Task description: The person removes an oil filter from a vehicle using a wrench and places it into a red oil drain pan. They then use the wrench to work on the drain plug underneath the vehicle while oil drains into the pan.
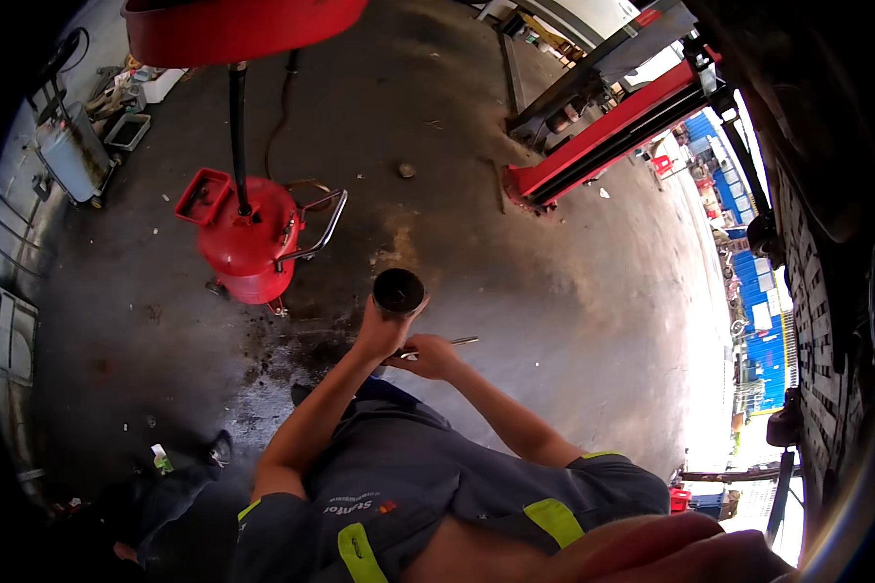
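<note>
My left hand (383, 332) is wrapped round a dark, round canister (399, 289) and holds it up in front of my body. Its wide end faces up and looks black and hollow; the lower part is hidden by my fingers. Just below and to the right, my right hand (432, 359) is closed on a slim metal hand tool (466, 341). The tool's bright shaft sticks out to the right, and its other end shows by my left wrist. I cannot make out the tool's exact kind.
A red wheeled oil drainer (248, 243) stands ahead to the left, its red pan (243, 34) raised on a pole. To the right rises a red lift post (612, 131). A vehicle's underside (826, 253) hangs along the right. A blue-grey wheeled container (76, 155) stands far left.
</note>
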Available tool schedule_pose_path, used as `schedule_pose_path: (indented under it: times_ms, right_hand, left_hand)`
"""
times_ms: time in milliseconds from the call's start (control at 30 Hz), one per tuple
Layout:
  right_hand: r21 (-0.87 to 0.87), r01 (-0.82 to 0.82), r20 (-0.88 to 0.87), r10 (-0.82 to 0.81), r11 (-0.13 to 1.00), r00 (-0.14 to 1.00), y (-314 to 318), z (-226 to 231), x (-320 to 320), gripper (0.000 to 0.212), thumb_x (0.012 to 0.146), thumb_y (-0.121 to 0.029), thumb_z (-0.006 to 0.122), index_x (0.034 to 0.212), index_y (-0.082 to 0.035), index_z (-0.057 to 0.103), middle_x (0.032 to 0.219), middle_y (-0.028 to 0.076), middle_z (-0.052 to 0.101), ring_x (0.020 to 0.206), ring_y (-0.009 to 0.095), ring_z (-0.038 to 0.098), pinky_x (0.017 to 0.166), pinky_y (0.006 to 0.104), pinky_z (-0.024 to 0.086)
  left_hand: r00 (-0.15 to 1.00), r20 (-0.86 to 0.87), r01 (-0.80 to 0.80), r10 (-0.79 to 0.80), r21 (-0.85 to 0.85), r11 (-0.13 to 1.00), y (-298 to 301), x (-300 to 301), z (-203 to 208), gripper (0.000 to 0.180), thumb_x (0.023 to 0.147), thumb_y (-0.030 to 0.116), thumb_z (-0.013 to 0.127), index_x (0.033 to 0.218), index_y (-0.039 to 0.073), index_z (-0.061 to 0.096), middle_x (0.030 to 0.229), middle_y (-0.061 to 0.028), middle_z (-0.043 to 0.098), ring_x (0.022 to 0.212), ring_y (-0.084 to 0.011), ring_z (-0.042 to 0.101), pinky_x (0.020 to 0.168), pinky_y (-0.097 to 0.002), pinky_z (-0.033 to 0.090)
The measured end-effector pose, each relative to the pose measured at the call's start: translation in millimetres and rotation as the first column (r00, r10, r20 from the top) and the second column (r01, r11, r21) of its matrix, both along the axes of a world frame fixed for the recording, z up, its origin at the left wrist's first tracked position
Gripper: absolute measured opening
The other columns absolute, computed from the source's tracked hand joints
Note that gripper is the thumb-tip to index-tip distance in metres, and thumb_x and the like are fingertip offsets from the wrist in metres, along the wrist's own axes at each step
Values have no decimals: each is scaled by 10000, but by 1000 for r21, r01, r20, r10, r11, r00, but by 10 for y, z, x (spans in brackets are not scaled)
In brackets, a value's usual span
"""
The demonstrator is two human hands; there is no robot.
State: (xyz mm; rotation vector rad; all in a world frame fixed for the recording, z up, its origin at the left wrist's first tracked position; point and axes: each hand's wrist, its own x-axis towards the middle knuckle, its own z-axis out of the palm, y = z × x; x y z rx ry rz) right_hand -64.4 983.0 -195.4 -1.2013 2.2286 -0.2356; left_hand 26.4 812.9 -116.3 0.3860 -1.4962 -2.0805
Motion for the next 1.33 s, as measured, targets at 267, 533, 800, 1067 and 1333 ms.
schedule_pose_path:
  times_ms: [267,533,800,1067,1333]
  right_hand:
    - [192,27,-127,-3,981,992,116,-373,-298,682,819,-788,631,1028,-158,791,1025,157,763,990,355,718,864,497,542]
    - [-11,-24,-96,23,1000,995,92,142,-115,623,812,-744,694,1063,-185,804,967,121,779,939,351,734,821,488,554]
    - [-15,-102,-115,99,995,988,5,33,194,773,829,-766,655,1005,-20,759,993,214,752,958,402,711,829,494,544]
    - [127,-160,-92,172,979,981,-333,56,315,751,850,-766,624,1004,-44,762,986,202,755,971,396,712,829,485,542]
    - [170,-247,-35,256,954,966,-568,85,509,762,867,-774,602,1055,-54,766,1016,226,751,1001,397,712,840,490,544]
  left_hand:
    - [968,28,-235,251,-263,936,379,-556,345,298,915,169,790,1141,22,663,1010,-26,694,1007,-110,610,932,-351,510]
    - [998,1,-66,70,-322,944,295,-74,184,275,954,222,735,1008,-32,645,923,-124,687,849,-178,571,829,-365,524]
    - [981,149,-63,122,-348,935,145,360,130,311,943,280,768,930,-5,645,827,-87,666,786,-179,531,798,-356,507]
    - [947,199,-140,251,-450,882,-49,565,-47,299,944,278,749,946,-11,671,904,-144,709,875,-271,661,834,-373,528]
    - [912,187,-283,364,-356,891,-274,825,-222,269,965,280,732,989,16,687,975,-95,737,913,-248,672,853,-391,530]
